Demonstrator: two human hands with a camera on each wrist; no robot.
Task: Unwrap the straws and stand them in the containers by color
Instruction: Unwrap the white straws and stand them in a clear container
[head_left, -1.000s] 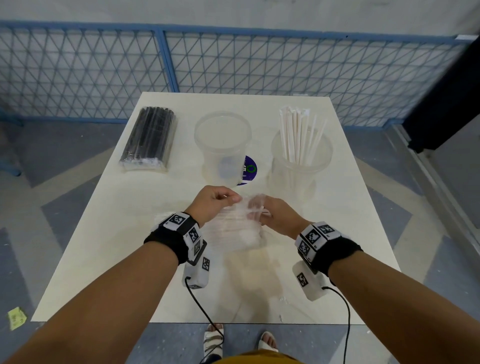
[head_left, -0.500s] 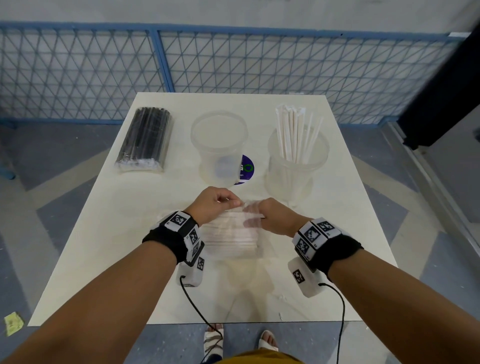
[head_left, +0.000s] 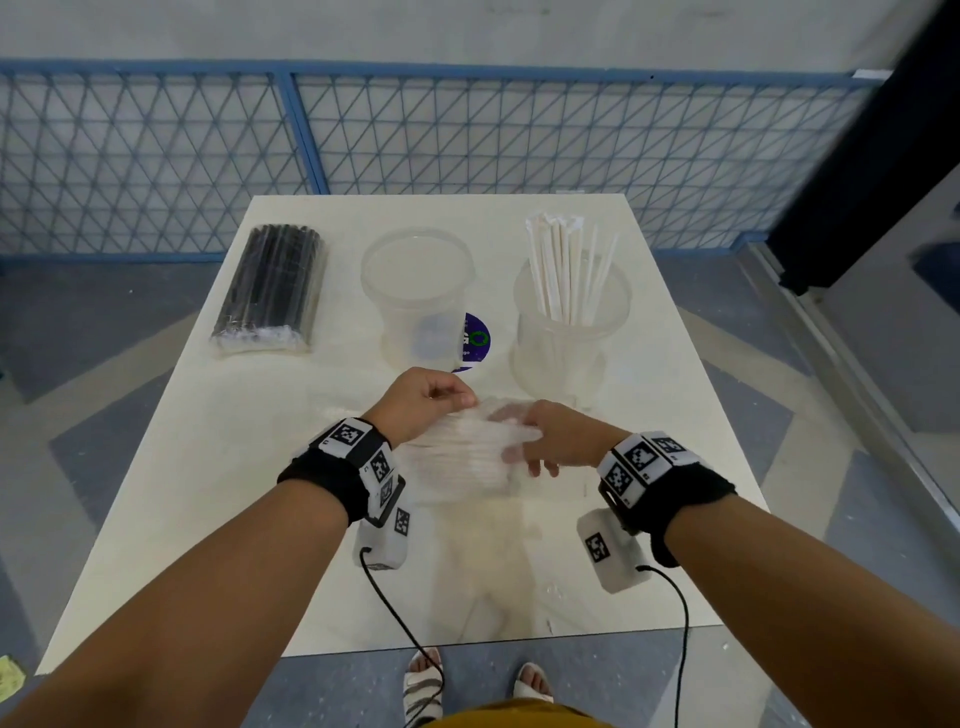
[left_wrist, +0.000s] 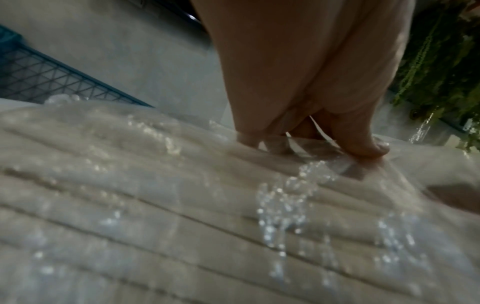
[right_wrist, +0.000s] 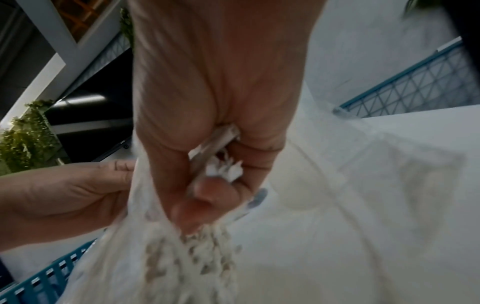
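Observation:
A clear plastic bag of white straws (head_left: 457, 457) lies at the table's middle between both hands. My left hand (head_left: 457, 401) pinches the bag's film at its far end; the left wrist view shows its fingertips (left_wrist: 374, 148) on the crinkled film over the straws (left_wrist: 155, 205). My right hand (head_left: 519, 448) is inside the bag's mouth, and in the right wrist view it (right_wrist: 215, 185) is curled round a bunch of white straw ends (right_wrist: 224, 170). Behind stand an empty clear container (head_left: 418, 249) and a clear container (head_left: 571, 353) holding several white straws (head_left: 569, 275).
A sealed pack of black straws (head_left: 270, 291) lies at the back left of the white table (head_left: 208, 493). A purple sticker (head_left: 477, 340) sits between the containers. A blue mesh fence (head_left: 467, 150) runs behind the table. My feet show below the near edge.
My right hand has pushed further into the bag's mouth, its fingers now spread over the straws. The left hand keeps its pinch on the film. The containers have not moved.

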